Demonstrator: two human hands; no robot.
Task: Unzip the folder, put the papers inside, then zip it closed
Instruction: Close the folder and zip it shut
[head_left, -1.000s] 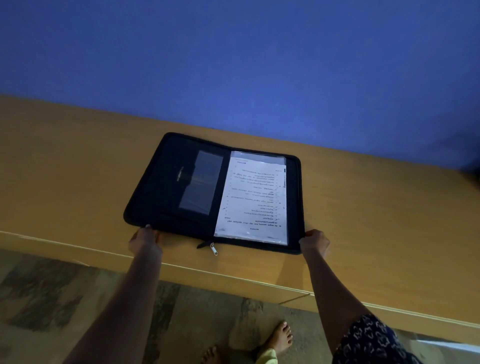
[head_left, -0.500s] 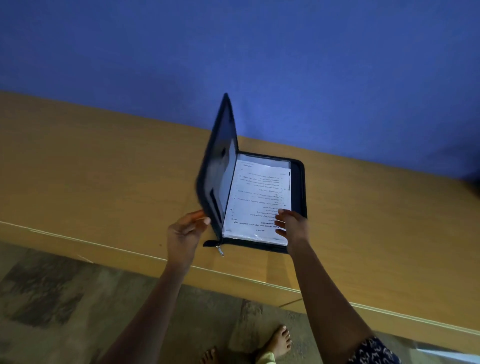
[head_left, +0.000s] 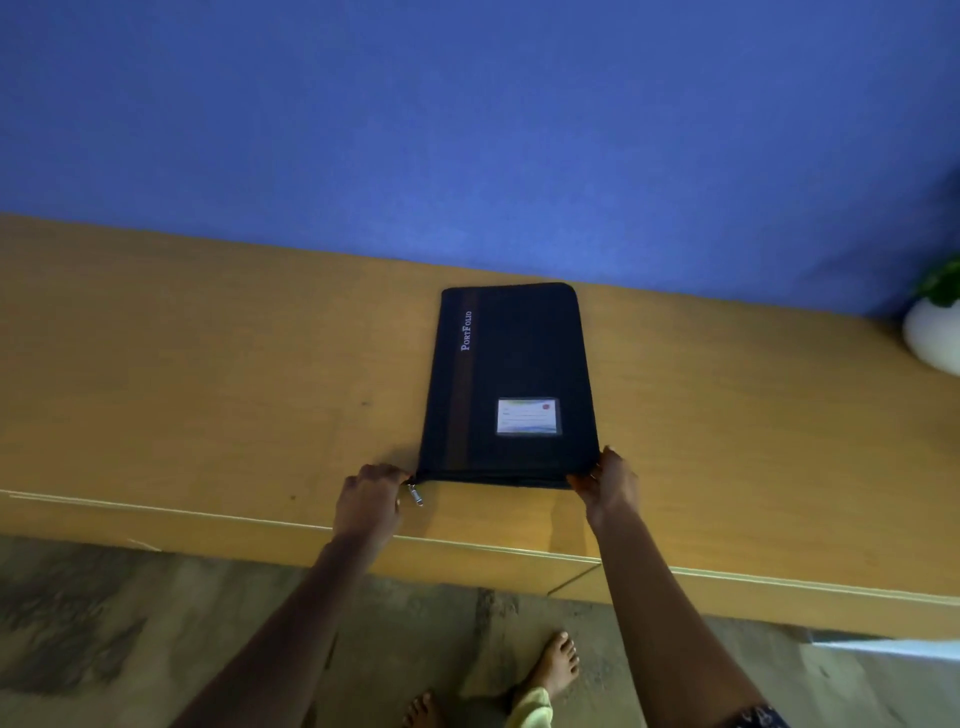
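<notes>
**Folder lies closed between two hands on wooden worktop**

A dark folder marked "PortFolio" lies flat, cover shut, on the wooden worktop below a blue wall. The left hand curls at the folder's near left corner, fingers pinched by the zip pull, which dangles at that corner. The right hand grips the near right corner. A white pot stands far right.
</notes>
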